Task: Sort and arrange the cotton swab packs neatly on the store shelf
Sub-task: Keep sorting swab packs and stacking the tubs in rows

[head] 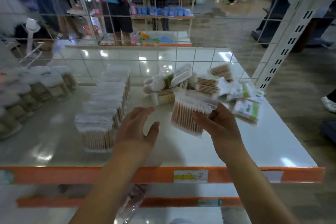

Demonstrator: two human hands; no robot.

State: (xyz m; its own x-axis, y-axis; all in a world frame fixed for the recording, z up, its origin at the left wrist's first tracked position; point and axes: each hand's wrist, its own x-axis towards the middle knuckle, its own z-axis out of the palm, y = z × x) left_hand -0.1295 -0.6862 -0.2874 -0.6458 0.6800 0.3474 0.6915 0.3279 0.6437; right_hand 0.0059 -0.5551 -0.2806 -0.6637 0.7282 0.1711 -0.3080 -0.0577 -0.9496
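My right hand [221,127] grips a clear bag of wooden cotton swabs [189,112], tilted, above the white shelf [245,147]. To its left my left hand [135,131] hovers open, fingers spread, holding nothing, just right of a neat upright row of swab packs [105,105] running front to back. Behind the held bag lies a loose heap of mixed swab packs [205,82], some with green labels [247,107], spreading to the right edge.
Round swab jars [41,87] stand in rows at the left of the shelf. An orange front rail [91,174] carries a price tag [190,176]. A wire grid [87,14] backs the shelf, a slotted upright post [283,51] stands right. People stand beyond.
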